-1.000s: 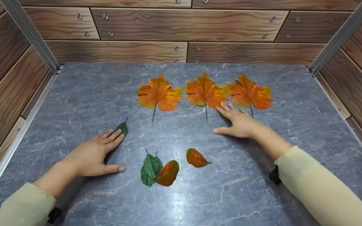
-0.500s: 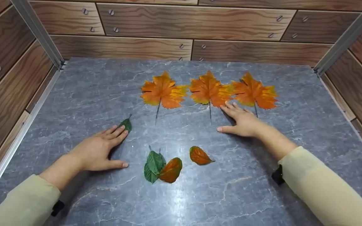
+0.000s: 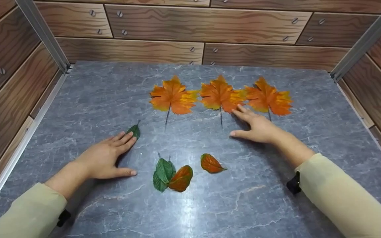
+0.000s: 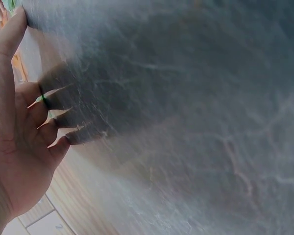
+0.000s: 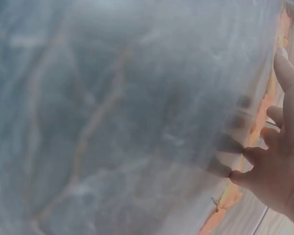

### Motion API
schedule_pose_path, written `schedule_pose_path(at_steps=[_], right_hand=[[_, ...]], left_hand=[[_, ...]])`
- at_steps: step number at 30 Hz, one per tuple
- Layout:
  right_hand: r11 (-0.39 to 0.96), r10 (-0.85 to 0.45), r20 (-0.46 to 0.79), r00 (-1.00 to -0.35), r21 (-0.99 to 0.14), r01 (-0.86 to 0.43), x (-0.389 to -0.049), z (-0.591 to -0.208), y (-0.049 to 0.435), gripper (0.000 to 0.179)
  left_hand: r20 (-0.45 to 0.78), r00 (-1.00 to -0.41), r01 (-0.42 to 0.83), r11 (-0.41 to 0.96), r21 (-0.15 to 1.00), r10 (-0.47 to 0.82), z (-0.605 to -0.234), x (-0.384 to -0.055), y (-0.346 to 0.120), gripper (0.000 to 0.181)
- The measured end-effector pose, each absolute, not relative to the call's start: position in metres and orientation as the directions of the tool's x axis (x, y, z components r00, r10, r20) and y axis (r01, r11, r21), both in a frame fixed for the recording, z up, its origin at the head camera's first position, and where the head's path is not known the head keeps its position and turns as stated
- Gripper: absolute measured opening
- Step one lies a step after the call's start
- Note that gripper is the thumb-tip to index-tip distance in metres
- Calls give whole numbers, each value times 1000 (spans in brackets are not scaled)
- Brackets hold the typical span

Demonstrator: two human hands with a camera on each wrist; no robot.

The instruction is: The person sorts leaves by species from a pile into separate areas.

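My left hand point(image 3: 106, 157) lies with straight fingers on the left of the table, its fingertips over the lower part of a small green leaf point(image 3: 135, 130). My right hand point(image 3: 258, 127) is spread out, fingertips at the lower right edge of the middle orange maple leaf point(image 3: 220, 94) and thumb pointing left. Another maple leaf point(image 3: 267, 97) lies just beyond that hand, which overlaps its stem. The third maple leaf point(image 3: 173, 96) completes the row on the left. In the left wrist view my left hand point(image 4: 27, 142) has fingertips down on the tabletop.
Nearer the front lie overlapping green leaves point(image 3: 163, 171) with a red-green leaf point(image 3: 181, 178) against them. A second red-green leaf point(image 3: 211, 163) is to their right. Wood-patterned panels point(image 3: 207, 26) and metal posts border the grey marbled table point(image 3: 210, 211).
The head view has shifted slightly, moving the whole scene a little right and up. My right hand has lifted slightly at the fingers; the left hand stays on the green leaf.
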State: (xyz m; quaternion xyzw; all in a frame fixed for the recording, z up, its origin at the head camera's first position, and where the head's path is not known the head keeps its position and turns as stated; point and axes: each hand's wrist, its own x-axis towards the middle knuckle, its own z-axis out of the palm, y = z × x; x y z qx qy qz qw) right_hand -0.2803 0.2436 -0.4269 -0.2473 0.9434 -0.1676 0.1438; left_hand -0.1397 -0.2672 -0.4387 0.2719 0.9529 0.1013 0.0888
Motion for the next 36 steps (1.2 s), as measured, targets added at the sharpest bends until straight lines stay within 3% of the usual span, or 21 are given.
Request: schedule_pose_path(at_steps=[9, 18, 26, 36], right_hand=[[799, -522, -143, -841, -426, -424, -277, -408, 246, 90], [682, -594, 25, -804, -515, -520, -259, -388, 215, 75], [490, -701, 83, -708, -666, -563, -237, -381, 159, 52], [368, -818, -8, -575, -775, -513, -214, -388, 90, 41]], left_hand=[[-120, -837, 497, 833, 242, 534, -439, -140, -266, 110], [-127, -839, 491, 836, 244, 529, -438, -141, -268, 110], [-121, -836, 498, 833, 240, 535, -438, -141, -269, 110], [-115, -836, 500, 831, 243, 536, -438, -140, -267, 109]])
